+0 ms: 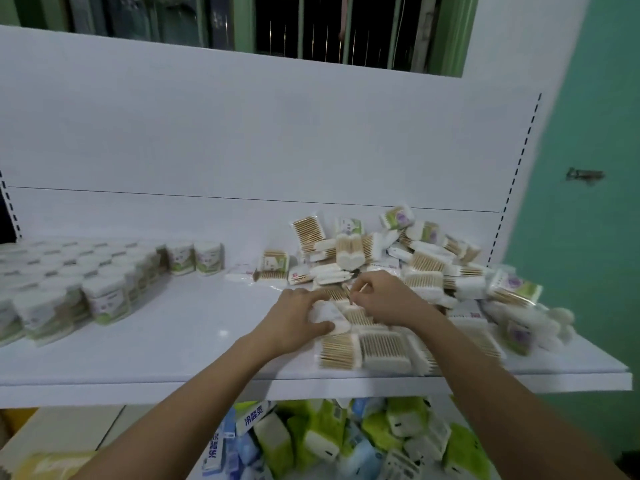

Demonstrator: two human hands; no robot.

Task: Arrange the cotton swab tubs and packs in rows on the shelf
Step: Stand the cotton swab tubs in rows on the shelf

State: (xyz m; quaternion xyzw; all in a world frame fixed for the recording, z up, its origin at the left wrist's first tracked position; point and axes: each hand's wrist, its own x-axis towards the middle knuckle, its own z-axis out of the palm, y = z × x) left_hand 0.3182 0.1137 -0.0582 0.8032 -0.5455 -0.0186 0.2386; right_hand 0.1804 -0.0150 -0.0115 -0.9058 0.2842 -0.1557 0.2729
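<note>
While tubs (104, 299) stand in rows at the shelf's (156, 358) left end, my left hand (298, 320) grips a pack (330, 317) near the front edge. My right hand (384, 296) pinches something small; I cannot tell what.

Blue-white packs (250, 418) on the lower shelf read "冷酸灵".

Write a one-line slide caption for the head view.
Both hands, left and right, sort a loose heap of cotton swab packs on a white shelf beside rowed tubs.

A green wall (588, 237) stands beside a dark barred window (346, 26).
</note>
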